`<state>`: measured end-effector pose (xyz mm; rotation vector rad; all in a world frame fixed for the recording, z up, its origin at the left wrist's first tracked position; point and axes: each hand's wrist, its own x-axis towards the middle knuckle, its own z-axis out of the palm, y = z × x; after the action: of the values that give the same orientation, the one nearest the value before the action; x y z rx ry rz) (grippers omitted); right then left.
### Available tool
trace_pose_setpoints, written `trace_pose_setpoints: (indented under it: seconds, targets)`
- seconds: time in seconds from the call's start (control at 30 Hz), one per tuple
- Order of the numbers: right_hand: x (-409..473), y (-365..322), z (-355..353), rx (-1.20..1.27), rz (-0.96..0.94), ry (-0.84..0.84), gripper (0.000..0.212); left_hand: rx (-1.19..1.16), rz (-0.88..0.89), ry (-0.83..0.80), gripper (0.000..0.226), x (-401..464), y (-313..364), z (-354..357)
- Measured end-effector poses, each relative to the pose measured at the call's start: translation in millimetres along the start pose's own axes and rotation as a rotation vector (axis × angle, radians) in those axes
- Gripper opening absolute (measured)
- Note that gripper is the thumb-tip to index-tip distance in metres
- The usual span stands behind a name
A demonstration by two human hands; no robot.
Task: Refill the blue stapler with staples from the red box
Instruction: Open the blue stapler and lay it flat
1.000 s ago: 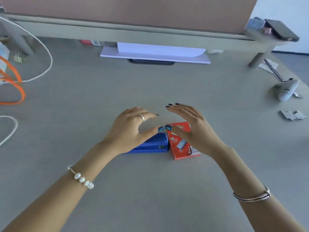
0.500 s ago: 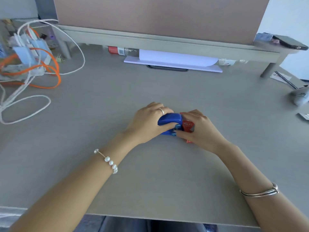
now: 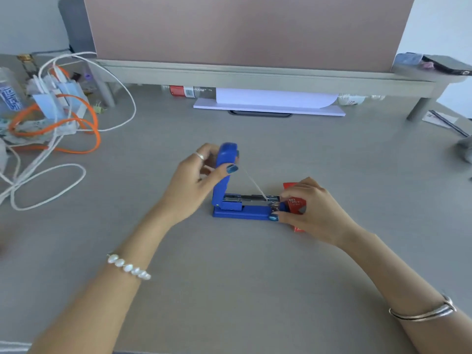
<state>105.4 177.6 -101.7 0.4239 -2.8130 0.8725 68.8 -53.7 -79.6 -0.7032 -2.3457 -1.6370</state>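
Half a second ago both hands were cupped over a closed blue stapler; now its top arm [image 3: 225, 172] stands swung up, nearly vertical, hinged at the left end of the base [image 3: 242, 214]. The left hand [image 3: 195, 182] holds that raised arm, thumb on its near face and fingers [image 3: 201, 155] curled round the far side. The right hand [image 3: 310, 208] has settled at the right end of the base, its thumb pressing the front tip to pin the stapler flat on the tabletop [image 3: 229, 277]; its other fingers are loosely bent over the red box [image 3: 296, 203], but whether they actually grip the box cannot be told.

With the arm lifted, the metal staple channel [image 3: 251, 198] lies exposed along the base, and a thin spring line [image 3: 251, 182] stretches slanting from the raised arm down to the channel's right end. Whether any staples remain inside is too small to make out.

As a judgement, the opening step looks done and the magazine is ready to load. The red box sits just right of the stapler, touching or nearly so, mostly under the right hand, and appears unopened, so taking out a strip of staples is probably next.
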Motion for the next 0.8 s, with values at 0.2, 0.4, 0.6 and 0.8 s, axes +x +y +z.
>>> trace_pose_setpoints:
  seconds: [0.2,0.4,0.6,0.8]
  targets:
    - [1,1,2,-0.01,0.009,0.011,0.019,0.064,-0.118,-0.165,0.038,5,-15,-73]
    - [-3,9,0,0.014,-0.025,0.023,0.022,0.461,-0.216,-0.166,0.033,-2,-15,-85]
    - [-4,15,0,0.006,-0.058,0.016,0.024,0.5,-0.316,-0.309,0.037,-7,-25,-77]
    - [-5,17,-2,0.007,-0.049,0.031,0.024,0.489,-0.34,-0.354,0.026,-6,-26,-68]
